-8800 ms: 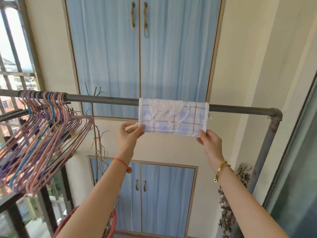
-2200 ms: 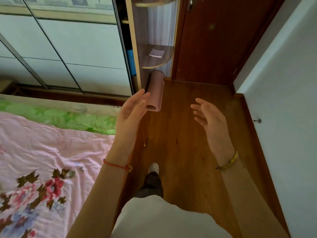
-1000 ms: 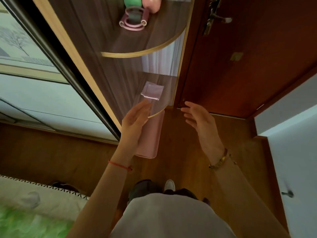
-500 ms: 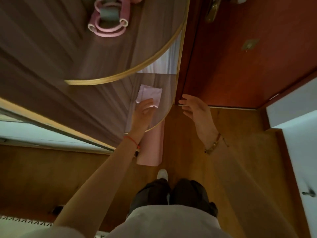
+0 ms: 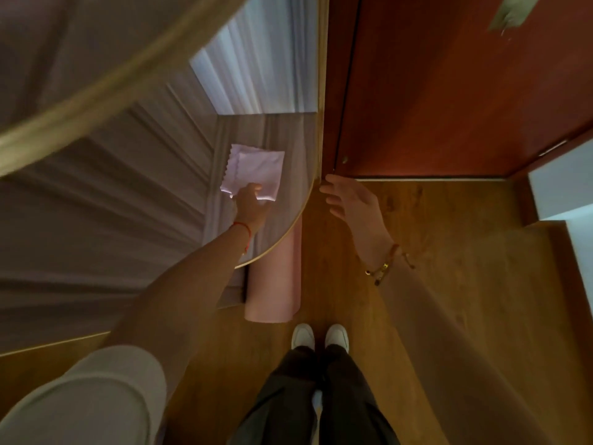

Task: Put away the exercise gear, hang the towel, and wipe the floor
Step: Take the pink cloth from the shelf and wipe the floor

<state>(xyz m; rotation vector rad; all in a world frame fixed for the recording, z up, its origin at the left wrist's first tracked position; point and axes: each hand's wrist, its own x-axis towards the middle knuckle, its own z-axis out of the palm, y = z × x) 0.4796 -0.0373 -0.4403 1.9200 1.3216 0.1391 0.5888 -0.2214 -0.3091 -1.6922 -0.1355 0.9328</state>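
Landmark: rounded grey wood-grain corner shelf with pale edge band [image 5: 288, 200]. Rolled pink exercise mat [image 5: 272, 284] lies on the brown wooden floor [image 5: 449, 284] beneath the shelf's curved edge. Left hand [image 5: 250, 203] reaches over the shelf, arm extended, fingertips on the near edge of the folded white cloth [image 5: 256, 171]; whether it is pinched, cannot tell. Right hand [image 5: 353, 200] hovers off the shelf's right edge, fingers spread, empty.

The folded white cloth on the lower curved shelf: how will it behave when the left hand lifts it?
The cloth looks thin and folded flat, so it will probably droop and unfold. It seems light, likely liftable by the left hand touching its near edge. On the smooth shelf it may slide first.
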